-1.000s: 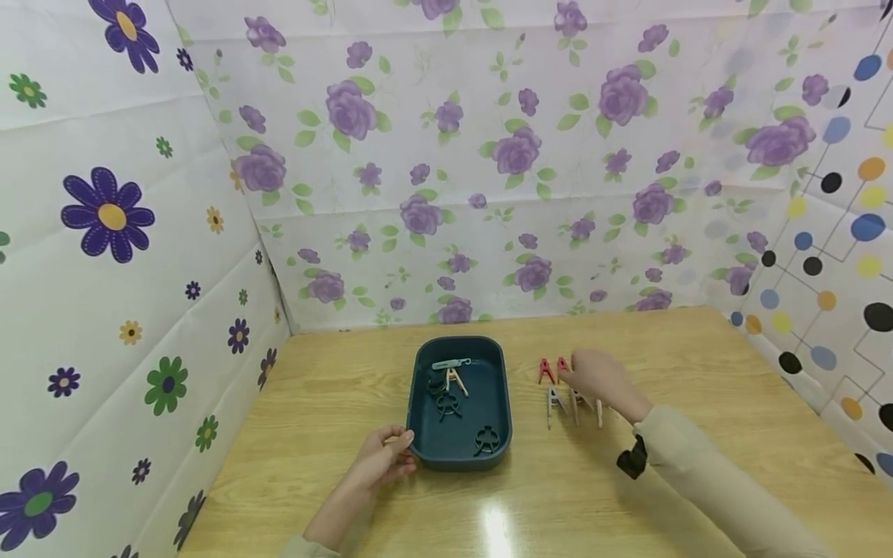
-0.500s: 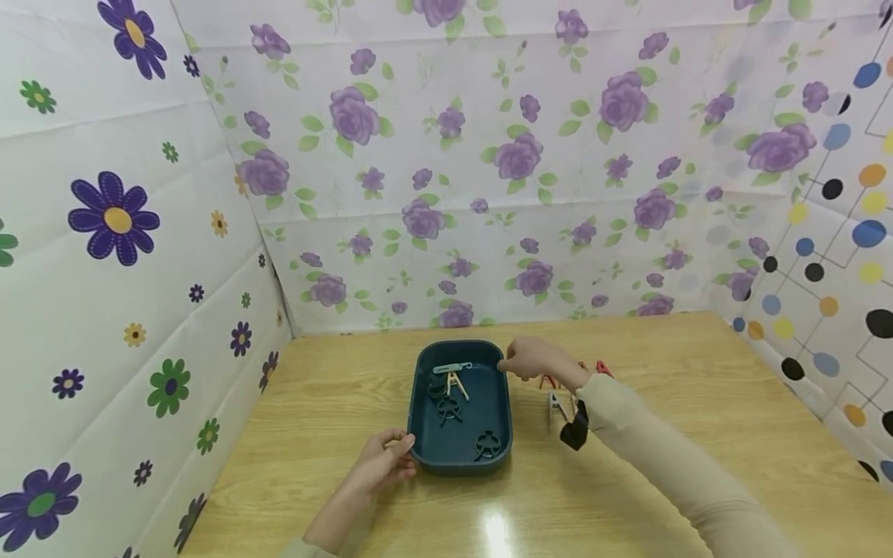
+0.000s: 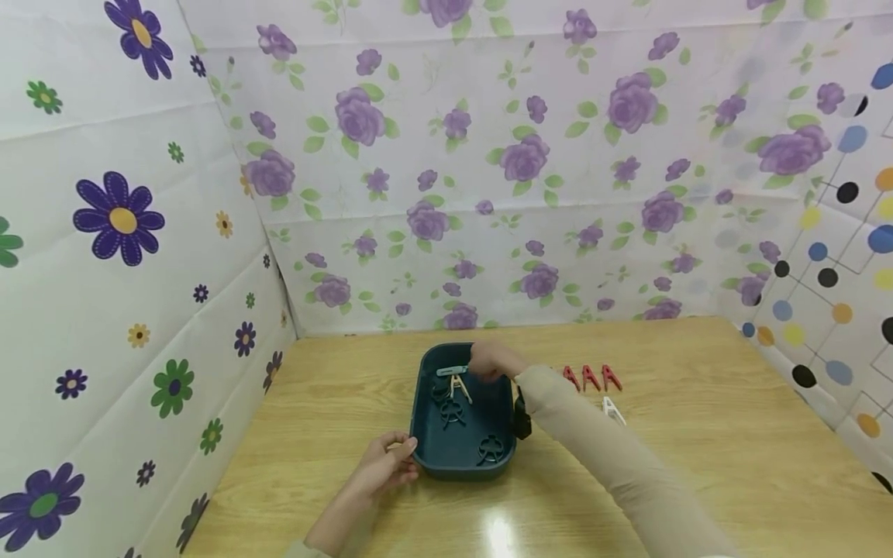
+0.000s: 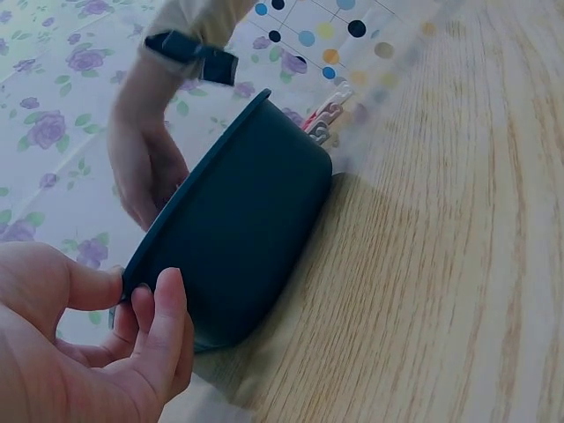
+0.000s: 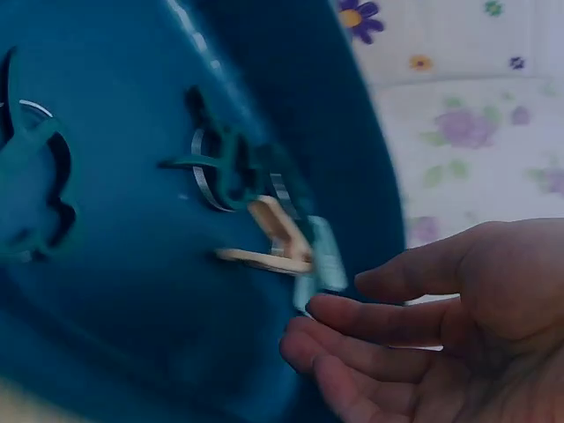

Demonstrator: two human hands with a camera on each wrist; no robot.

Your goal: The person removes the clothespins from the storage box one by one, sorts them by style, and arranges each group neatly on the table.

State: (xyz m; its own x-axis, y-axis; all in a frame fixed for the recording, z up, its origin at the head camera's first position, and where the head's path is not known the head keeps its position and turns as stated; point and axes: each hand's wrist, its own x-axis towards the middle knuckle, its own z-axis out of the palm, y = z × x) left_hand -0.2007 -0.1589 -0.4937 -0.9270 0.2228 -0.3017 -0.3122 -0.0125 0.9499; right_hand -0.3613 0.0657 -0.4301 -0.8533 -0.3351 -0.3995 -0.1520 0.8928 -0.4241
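The rim of a dark blue tub (image 3: pixel 453 459) on the table (image 3: pixel 335 403) is pinched by the left hand (image 3: pixel 384 463). The right hand (image 3: pixel 491 361) is held over the tub, its grip released, thumb and fingers parted; whether the light blue item (image 3: pixel 450 371) just beside is touched cannot be told. A beige peg (image 3: pixel 456 381) is also contained there.

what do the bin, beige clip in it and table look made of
Bin: likely plastic, smooth satin, by its even teal colour and rounded corners.
Beige clip: matt, perhaps wood or plastic; pale but blurred.
Table: wood or wood-look laminate, glossy, by grain and glare.
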